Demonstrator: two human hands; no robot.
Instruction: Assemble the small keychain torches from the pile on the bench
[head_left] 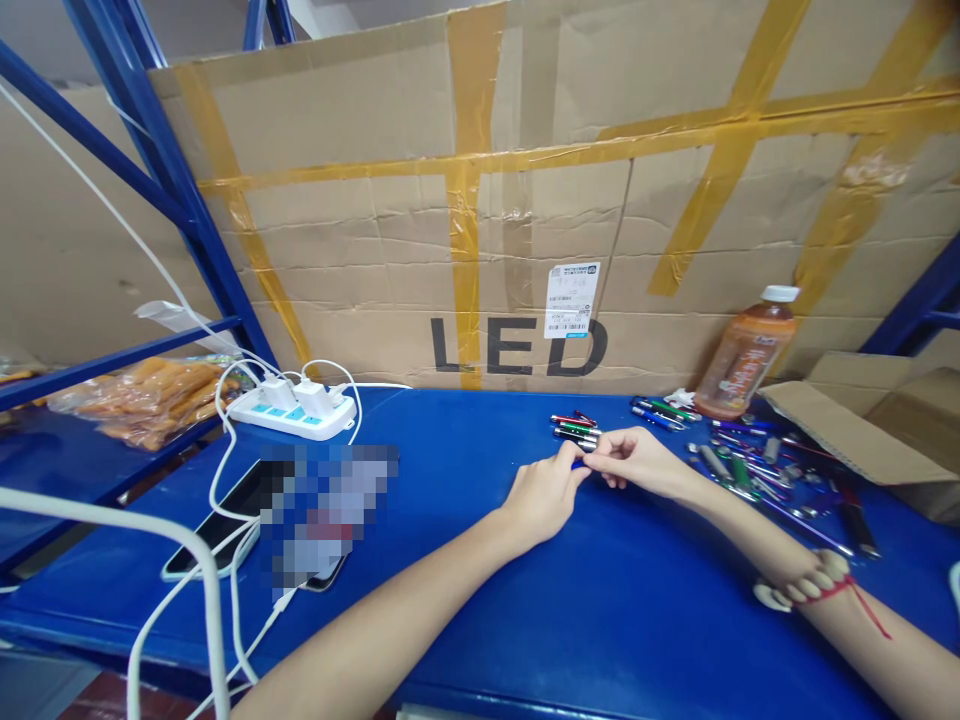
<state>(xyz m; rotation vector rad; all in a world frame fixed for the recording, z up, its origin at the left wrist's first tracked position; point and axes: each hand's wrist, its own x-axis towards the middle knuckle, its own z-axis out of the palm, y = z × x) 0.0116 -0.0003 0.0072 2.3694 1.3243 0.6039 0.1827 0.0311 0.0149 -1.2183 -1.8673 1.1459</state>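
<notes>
Taped cardboard carton [360,260] printed "LED" standing behind a blue surface [540,640]; both hands brought together right of centre.
An open cardboard box [832,425] sits at the right edge; a white power strip [319,428] with plugs inserted lies at left, behind a black-screened phone [217,530]. A white-capped drink bottle [742,360] stands upright before the carton. Left hand [541,493]: grip narrow, pinching a small blue piece [577,464]. Right hand [634,460], beaded bracelet [817,582] at the wrist: grip narrow, pinching the same piece. Assorted metallic parts [718,462] lie scattered beyond the right forearm. Pen-like pieces [577,433] lie grouped just behind the fingertips. The blue piece is mostly covered by fingers; its full form cannot be determined.
</notes>
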